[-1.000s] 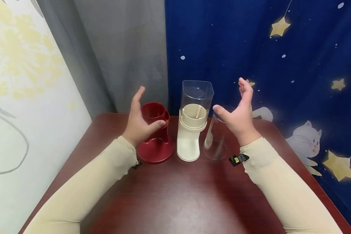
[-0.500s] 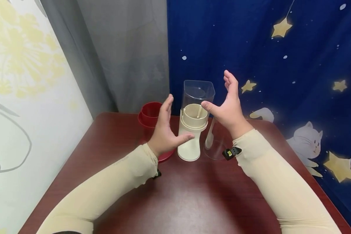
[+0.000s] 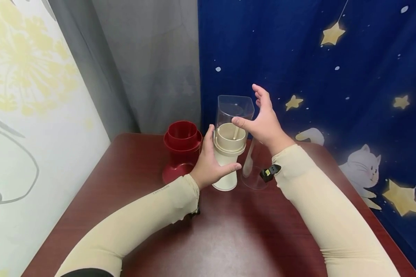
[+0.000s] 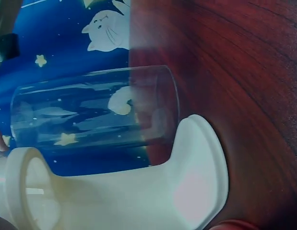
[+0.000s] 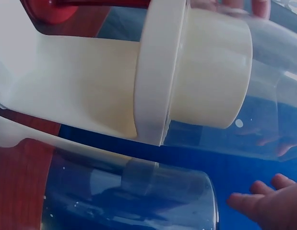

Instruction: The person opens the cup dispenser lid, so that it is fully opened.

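Observation:
A cream plastic stand (image 3: 227, 182) stands upright at the table's far side, its ring-shaped cup (image 3: 230, 145) in front of a clear rounded-square container (image 3: 235, 105). My left hand (image 3: 210, 165) is at the stand's left side, fingers extended upward beside the cup and thumb across the front of its column. In the right wrist view, left fingertips (image 5: 232, 5) show at the cup's far side. My right hand (image 3: 265, 125) is raised at the right, thumb apart from the fingers and overlapping the clear container. The right wrist view shows a gap between right fingers (image 5: 249, 203) and container.
A red plastic stand (image 3: 182, 144) with a round base is left of the cream one. To the right stands a clear cylinder (image 4: 90, 110) with a cream spoon-shaped piece (image 3: 248, 167) showing through it. Curtains (image 3: 152, 69) hang behind the brown table (image 3: 222, 238).
My left hand has moved right, from in front of the red stand to the cream stand. The right hand has moved left, closer to the clear container. The objects have stayed put.

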`<control>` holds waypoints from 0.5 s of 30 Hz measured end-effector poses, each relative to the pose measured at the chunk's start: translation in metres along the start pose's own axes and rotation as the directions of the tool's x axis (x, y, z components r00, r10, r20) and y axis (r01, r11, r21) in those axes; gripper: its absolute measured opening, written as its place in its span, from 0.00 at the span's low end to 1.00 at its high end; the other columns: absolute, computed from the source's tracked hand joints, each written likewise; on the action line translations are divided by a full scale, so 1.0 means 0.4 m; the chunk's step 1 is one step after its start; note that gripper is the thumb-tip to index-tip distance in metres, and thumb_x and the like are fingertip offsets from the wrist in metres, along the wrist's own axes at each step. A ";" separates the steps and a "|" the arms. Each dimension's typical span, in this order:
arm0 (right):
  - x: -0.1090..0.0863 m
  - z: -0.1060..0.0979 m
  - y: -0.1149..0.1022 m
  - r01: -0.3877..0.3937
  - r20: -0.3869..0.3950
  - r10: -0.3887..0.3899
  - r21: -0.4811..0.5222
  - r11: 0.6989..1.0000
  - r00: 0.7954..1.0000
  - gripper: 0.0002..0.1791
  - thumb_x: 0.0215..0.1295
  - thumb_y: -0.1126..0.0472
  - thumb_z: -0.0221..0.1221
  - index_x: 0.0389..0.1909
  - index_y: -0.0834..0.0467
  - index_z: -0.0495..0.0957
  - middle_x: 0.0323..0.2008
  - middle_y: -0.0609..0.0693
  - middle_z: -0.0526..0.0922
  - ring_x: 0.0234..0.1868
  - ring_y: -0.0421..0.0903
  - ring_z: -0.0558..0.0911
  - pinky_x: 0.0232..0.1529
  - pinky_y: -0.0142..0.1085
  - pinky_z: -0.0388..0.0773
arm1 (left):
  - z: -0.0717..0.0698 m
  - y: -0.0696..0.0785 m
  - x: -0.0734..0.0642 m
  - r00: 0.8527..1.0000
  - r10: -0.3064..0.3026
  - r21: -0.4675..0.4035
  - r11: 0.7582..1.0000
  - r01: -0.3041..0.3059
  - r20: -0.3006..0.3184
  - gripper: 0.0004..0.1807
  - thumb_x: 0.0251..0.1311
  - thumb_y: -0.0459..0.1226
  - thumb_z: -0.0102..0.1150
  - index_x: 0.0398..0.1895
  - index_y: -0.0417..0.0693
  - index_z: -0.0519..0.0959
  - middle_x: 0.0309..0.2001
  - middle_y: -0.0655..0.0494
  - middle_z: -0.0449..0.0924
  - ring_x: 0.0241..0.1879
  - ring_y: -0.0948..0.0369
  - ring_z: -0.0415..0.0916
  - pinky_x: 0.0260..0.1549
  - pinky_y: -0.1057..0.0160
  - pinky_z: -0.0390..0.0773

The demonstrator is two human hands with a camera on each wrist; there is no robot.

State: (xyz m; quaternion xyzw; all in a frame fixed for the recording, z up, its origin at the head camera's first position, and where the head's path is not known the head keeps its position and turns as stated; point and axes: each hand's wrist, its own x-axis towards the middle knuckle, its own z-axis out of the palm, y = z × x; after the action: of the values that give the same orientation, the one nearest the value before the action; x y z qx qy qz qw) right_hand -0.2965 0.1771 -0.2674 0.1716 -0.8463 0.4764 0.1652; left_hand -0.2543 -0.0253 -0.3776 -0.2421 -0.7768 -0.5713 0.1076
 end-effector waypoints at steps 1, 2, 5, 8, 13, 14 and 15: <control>0.004 0.001 0.001 -0.003 0.009 0.003 0.009 1.000 1.000 0.64 0.53 0.42 0.79 0.84 0.40 0.48 0.85 0.47 0.50 0.84 0.55 0.54 0.80 0.61 0.57 | 0.003 -0.005 0.002 1.000 -0.013 0.003 1.000 0.013 -0.003 0.73 0.50 0.47 0.82 0.86 0.55 0.34 0.82 0.53 0.50 0.79 0.55 0.55 0.77 0.45 0.64; 0.007 0.002 0.000 -0.006 0.019 0.005 0.019 1.000 1.000 0.64 0.54 0.44 0.79 0.84 0.40 0.48 0.85 0.47 0.50 0.84 0.55 0.54 0.79 0.61 0.58 | 0.007 -0.009 0.003 1.000 -0.027 0.003 1.000 0.027 -0.005 0.73 0.50 0.48 0.82 0.86 0.55 0.34 0.82 0.52 0.50 0.79 0.55 0.56 0.76 0.45 0.64; 0.016 0.006 -0.001 -0.013 0.053 0.011 0.043 0.999 0.999 0.63 0.54 0.49 0.80 0.84 0.41 0.49 0.85 0.49 0.50 0.84 0.54 0.55 0.78 0.59 0.62 | 0.020 -0.025 0.008 0.998 -0.066 0.003 0.998 0.066 -0.011 0.73 0.50 0.49 0.82 0.86 0.54 0.33 0.82 0.52 0.49 0.79 0.54 0.57 0.76 0.46 0.64; 0.020 0.011 -0.004 -0.023 0.078 0.019 0.055 0.998 0.997 0.61 0.54 0.52 0.80 0.83 0.42 0.51 0.84 0.51 0.51 0.83 0.54 0.57 0.77 0.57 0.65 | 0.033 -0.040 0.012 0.995 -0.097 0.003 0.995 0.097 -0.021 0.73 0.50 0.50 0.82 0.86 0.55 0.33 0.81 0.52 0.49 0.77 0.54 0.58 0.76 0.47 0.65; 0.021 0.015 -0.001 -0.035 0.088 0.025 0.108 0.994 0.996 0.57 0.55 0.57 0.79 0.81 0.46 0.55 0.83 0.56 0.54 0.81 0.54 0.63 0.76 0.56 0.68 | 0.049 -0.060 0.024 0.992 -0.121 0.000 0.993 0.122 -0.042 0.73 0.49 0.49 0.82 0.86 0.55 0.35 0.81 0.52 0.50 0.77 0.53 0.59 0.76 0.46 0.65; 0.021 0.016 0.000 -0.033 0.092 0.022 0.125 0.992 0.996 0.56 0.56 0.58 0.78 0.81 0.47 0.56 0.82 0.57 0.55 0.80 0.55 0.64 0.75 0.56 0.68 | 0.052 -0.064 0.028 0.991 -0.124 -0.003 0.992 0.124 -0.046 0.73 0.49 0.49 0.82 0.86 0.55 0.35 0.82 0.52 0.50 0.78 0.53 0.58 0.77 0.46 0.64; 0.020 0.017 0.001 -0.030 0.094 0.017 0.138 0.990 0.995 0.54 0.56 0.59 0.78 0.80 0.48 0.57 0.81 0.58 0.56 0.80 0.55 0.64 0.75 0.56 0.68 | 0.054 -0.067 0.031 0.991 -0.125 -0.003 0.992 0.125 -0.050 0.73 0.49 0.49 0.83 0.86 0.55 0.35 0.82 0.51 0.49 0.78 0.52 0.57 0.77 0.46 0.64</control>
State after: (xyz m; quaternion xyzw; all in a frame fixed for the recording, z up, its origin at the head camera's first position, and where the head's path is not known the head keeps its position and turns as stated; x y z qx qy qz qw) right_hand -0.3046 0.1704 -0.2672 0.1945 -0.8199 0.5276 0.1076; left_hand -0.2759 -0.0082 -0.4016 -0.1787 -0.7876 -0.5827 0.0909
